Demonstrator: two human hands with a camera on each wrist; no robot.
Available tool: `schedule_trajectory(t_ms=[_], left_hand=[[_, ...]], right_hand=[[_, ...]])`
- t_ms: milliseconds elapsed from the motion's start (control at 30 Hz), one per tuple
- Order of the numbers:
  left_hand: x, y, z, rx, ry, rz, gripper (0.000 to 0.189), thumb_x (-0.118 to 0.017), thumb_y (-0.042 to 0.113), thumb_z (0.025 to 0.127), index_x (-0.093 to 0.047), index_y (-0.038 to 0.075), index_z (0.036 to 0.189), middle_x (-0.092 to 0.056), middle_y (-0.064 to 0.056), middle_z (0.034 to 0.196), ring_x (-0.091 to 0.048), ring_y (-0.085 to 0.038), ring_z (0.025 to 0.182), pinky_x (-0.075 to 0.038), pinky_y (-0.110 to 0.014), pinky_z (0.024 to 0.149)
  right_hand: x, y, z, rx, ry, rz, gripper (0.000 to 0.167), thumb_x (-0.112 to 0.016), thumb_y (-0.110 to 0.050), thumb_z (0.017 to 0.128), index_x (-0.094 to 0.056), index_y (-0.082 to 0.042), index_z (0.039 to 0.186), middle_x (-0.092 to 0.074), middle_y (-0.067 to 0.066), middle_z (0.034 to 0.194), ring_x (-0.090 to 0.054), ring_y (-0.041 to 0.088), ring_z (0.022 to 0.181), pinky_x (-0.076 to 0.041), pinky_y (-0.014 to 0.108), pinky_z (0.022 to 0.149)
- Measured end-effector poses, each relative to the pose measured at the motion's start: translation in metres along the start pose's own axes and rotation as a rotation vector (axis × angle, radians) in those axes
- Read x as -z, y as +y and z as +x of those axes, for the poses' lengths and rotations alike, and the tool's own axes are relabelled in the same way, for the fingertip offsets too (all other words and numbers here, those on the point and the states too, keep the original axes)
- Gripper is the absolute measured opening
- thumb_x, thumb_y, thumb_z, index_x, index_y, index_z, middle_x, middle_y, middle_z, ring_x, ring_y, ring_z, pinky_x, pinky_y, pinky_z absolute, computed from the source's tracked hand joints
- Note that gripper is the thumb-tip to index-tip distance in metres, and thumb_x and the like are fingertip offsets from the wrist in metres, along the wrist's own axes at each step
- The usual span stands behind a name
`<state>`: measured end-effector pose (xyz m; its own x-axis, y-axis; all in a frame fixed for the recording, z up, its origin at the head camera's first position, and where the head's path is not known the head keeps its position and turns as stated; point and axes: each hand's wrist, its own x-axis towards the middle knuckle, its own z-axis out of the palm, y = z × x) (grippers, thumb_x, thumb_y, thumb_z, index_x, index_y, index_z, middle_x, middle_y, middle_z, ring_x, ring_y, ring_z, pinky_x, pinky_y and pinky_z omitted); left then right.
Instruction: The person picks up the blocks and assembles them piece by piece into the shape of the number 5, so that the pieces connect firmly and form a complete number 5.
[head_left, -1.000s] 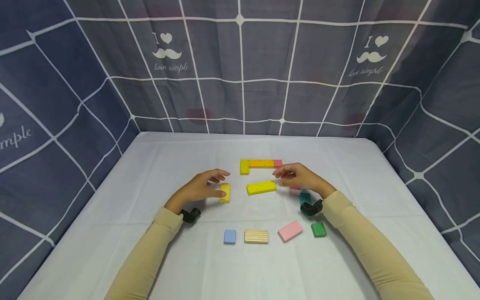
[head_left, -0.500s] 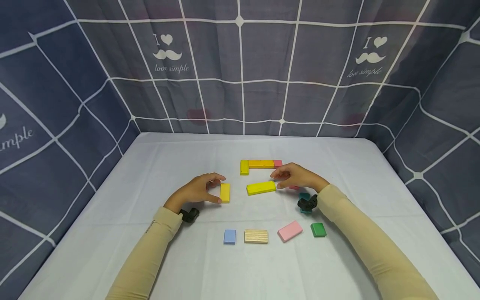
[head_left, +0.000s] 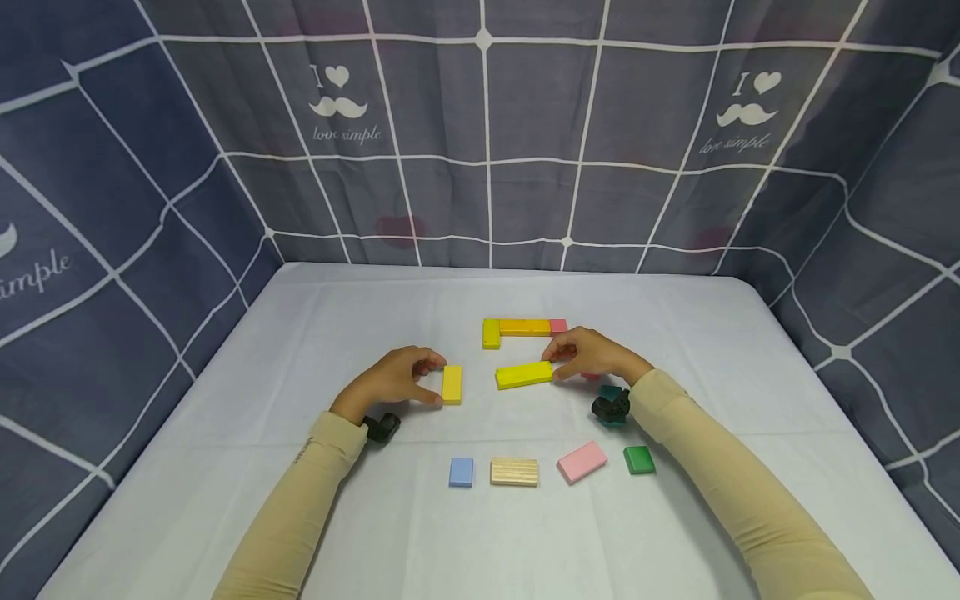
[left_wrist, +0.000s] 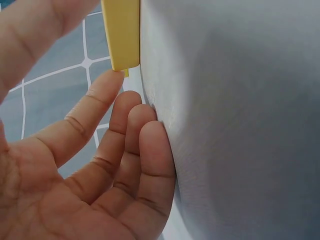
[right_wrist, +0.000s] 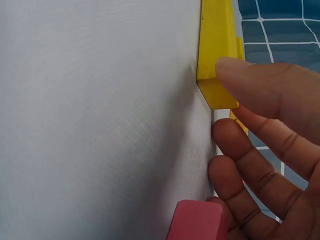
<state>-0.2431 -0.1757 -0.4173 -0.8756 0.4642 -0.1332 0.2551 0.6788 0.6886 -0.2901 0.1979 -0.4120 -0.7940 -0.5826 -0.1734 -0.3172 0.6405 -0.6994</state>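
Observation:
My left hand (head_left: 396, 379) pinches the short yellow block (head_left: 452, 385) between thumb and index finger. In the left wrist view that index fingertip meets the end of the yellow block (left_wrist: 121, 35), and the other fingers rest near the cloth. Farther right, a longer bright-yellow block (head_left: 523, 375) lies slightly tilted on the table. My right hand (head_left: 592, 354) pinches its right end; the right wrist view has the thumb on the side of this yellow block (right_wrist: 216, 55) and the index finger behind it. A red block (right_wrist: 197, 221) sits beneath the right palm, mostly hidden from the head view.
Behind stand a yellow block (head_left: 491, 333), an orange-yellow block (head_left: 525, 327) and a pink-red one (head_left: 558, 326) in a row. Nearer lie blue (head_left: 461, 472), ridged wooden (head_left: 513, 472), pink (head_left: 582, 462) and green (head_left: 639, 460) blocks. A teal block (head_left: 611, 392) is partly under the right wrist camera.
My left hand has lowered and its thumb and index finger have closed on the short yellow block. My right hand has moved slightly left and taken hold of the long yellow block's end.

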Motion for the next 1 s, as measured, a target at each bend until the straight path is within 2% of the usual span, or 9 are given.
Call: schedule_trajectory(t_ms=[333,500,800,1000], left_hand=[[0.0,0.005,-0.003,0.003,-0.003,0.004,0.061,-0.095,0.016,0.085,-0.067,-0.002,0.136,-0.067,-0.016,0.135,-0.062,-0.032,0.121,-0.048,-0.048,0.113],[-0.004,0.011,-0.002,0.024,-0.006,0.028,0.061,-0.093,0.015,0.087,-0.066,-0.001,0.14,-0.066,-0.017,0.14,-0.061,-0.033,0.128,-0.046,-0.047,0.117],[-0.008,0.016,0.007,0.024,-0.025,0.053,0.06,-0.093,0.017,0.087,-0.067,0.003,0.14,-0.067,-0.015,0.139,-0.061,-0.032,0.128,-0.047,-0.046,0.115],[-0.01,0.02,0.015,0.049,-0.022,0.048,0.06,-0.092,0.019,0.088,-0.067,0.006,0.141,-0.067,-0.014,0.138,-0.06,-0.031,0.127,-0.047,-0.046,0.114]], right_hand=[[-0.002,-0.005,0.0,0.001,0.003,-0.048,0.025,-0.086,-0.005,0.091,-0.077,0.0,0.114,-0.076,0.01,0.114,-0.066,0.027,0.107,-0.052,0.05,0.108],[-0.001,-0.002,0.0,0.009,0.008,-0.055,0.024,-0.085,-0.004,0.091,-0.076,0.0,0.113,-0.076,0.011,0.114,-0.066,0.028,0.107,-0.053,0.051,0.108],[0.002,0.001,0.0,0.009,0.005,-0.065,0.023,-0.086,-0.004,0.091,-0.077,0.0,0.111,-0.075,0.008,0.11,-0.065,0.025,0.102,-0.055,0.048,0.104],[0.004,0.001,0.0,-0.006,0.007,-0.07,0.024,-0.086,-0.005,0.091,-0.077,0.0,0.113,-0.075,0.009,0.11,-0.064,0.026,0.101,-0.055,0.047,0.103]])
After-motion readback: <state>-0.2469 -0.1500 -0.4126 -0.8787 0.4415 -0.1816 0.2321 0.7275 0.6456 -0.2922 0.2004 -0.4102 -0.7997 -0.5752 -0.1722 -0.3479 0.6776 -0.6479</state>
